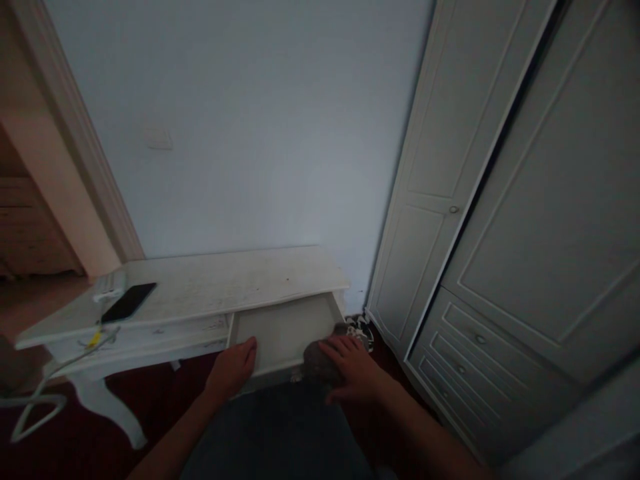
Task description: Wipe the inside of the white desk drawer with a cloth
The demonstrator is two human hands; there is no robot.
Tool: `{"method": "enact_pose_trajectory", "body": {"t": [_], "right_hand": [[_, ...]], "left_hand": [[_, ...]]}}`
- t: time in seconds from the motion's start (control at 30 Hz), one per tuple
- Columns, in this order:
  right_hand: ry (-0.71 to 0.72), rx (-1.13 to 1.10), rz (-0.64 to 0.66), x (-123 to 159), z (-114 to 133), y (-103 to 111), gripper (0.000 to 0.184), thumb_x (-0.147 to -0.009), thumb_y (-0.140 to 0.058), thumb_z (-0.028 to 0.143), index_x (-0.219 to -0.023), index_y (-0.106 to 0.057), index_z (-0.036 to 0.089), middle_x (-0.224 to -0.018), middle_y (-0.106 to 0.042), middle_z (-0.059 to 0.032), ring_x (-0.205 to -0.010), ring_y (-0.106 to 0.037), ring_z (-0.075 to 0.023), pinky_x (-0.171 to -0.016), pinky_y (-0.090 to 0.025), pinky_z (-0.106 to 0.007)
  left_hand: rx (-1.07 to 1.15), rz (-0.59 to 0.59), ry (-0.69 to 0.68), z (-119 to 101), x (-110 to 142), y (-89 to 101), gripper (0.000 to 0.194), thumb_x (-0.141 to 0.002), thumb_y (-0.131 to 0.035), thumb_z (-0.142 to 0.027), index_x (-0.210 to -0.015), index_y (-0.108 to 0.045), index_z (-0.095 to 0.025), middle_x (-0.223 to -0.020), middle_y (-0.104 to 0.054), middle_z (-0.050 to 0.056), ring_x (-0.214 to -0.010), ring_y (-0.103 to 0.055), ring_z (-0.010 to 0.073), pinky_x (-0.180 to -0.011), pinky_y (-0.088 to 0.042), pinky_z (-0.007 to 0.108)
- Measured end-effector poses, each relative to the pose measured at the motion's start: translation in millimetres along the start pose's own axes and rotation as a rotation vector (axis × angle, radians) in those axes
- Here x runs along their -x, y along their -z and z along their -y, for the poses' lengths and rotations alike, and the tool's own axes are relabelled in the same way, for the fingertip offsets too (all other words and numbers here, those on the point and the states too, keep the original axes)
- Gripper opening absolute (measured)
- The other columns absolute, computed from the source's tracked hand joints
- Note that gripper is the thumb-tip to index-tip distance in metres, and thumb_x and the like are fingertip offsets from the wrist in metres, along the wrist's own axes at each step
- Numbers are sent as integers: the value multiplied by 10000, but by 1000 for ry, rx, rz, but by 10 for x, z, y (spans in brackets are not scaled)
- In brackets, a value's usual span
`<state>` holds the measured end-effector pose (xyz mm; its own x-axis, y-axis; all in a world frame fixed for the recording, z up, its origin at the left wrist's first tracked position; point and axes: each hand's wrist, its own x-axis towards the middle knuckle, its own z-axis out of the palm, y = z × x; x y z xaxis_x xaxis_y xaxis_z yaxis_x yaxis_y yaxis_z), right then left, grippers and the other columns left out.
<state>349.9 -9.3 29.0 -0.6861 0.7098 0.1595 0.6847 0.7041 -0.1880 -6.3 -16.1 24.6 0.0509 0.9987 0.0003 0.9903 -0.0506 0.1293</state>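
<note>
Under the right hand (353,367), just to the left of its palm, lies a gray cloth (316,363), at the front right corner of the pulled-out drawer (277,333). The cloth looks bunched, so I cannot tell a clear long axis for it; the drawer is wider from left to right than it is deep. The right hand is clearly the nearer one, because it touches the cloth from above, while the left hand (233,367) is apart from it, at the opposite front corner.

The right hand is palm down, with the fingers rather long over the cloth and the thumb held away from them. Whether it grasps the cloth or only presses on it, I cannot tell. The left hand has its fingers partly bent beside the left edge of the drawer and seems to rest there; its grip is hidden. Farther left, on top of the bench (225,277), lies a dark phone (130,303), well apart from both hands.
</note>
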Motion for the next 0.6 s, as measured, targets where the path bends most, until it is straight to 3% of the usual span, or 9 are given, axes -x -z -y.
{"method": "enact_pose_trajectory", "body": {"t": [0.1, 0.17, 0.23, 0.3, 0.4, 0.5, 0.6], "right_hand": [[-62, -69, -17, -17, -4, 51, 616, -1017, -534, 630, -1529, -551, 288, -1518, -590, -118, -1375, -521, -319, -1171, -336, -498], [-89, -96, -13, -94, -62, 182, 506, -1077, -444, 554, -1412, -659, 241, -1383, -686, -115, -1285, -597, -283, -1112, -403, -430], [-98, -80, -1, -207, -142, 286, 541, -1025, -535, 608, -1347, -695, 203, -1305, -721, -126, -1234, -630, -288, -1067, -440, -404], [-80, -11, 40, -332, -211, 314, 700, -859, -712, 711, -1341, -693, 204, -1312, -715, -137, -1250, -623, -325, -1074, -438, -424], [-62, 131, 202, -495, -245, 222, 817, -642, -858, 744, -1246, -732, 209, -1211, -756, -143, -1176, -673, -358, -1060, -448, -436], [-86, 217, 308, -583, -198, 77, 701, -662, -857, 697, -1147, -751, 201, -1076, -791, -139, -1037, -737, -348, -956, -500, -397], [-124, 260, 284, -601, -105, -18, 635, -698, -841, 634, -1149, -745, 197, -1077, -791, -155, -1027, -746, -358, -913, -516, -394]], "left_hand": [[-6, -10, 6, -1, 2, 4, 345, -1073, -249, -311, -1108, -589, -262, -1004, -772, 73, -962, -730, 232, -810, -436, 317], [-8, -13, -1, 5, 1, 0, 341, -1074, -252, -308, -1113, -588, -262, -1014, -771, 74, -972, -730, 233, -814, -437, 318], [-12, -17, -14, 10, 1, -7, 343, -1076, -248, -303, -1117, -585, -255, -1017, -769, 79, -979, -731, 233, -815, -436, 317], [-16, -21, -16, 11, 1, -12, 347, -1077, -241, -300, -1120, -582, -252, -1009, -768, 79, -974, -734, 233, -806, -435, 316], [-23, -18, -18, 6, -4, -16, 343, -1077, -241, -299, -1121, -578, -253, -1005, -770, 76, -969, -737, 234, -796, -432, 316], [-31, -18, -27, 3, -15, -23, 340, -1074, -242, -298, -1111, -577, -248, -1017, -769, 82, -980, -733, 238, -792, -435, 321], [-35, -26, -32, 7, -24, -36, 345, -1070, -242, -298, -1114, -579, -241, -1020, -768, 92, -968, -732, 244, -789, -440, 330]]}}
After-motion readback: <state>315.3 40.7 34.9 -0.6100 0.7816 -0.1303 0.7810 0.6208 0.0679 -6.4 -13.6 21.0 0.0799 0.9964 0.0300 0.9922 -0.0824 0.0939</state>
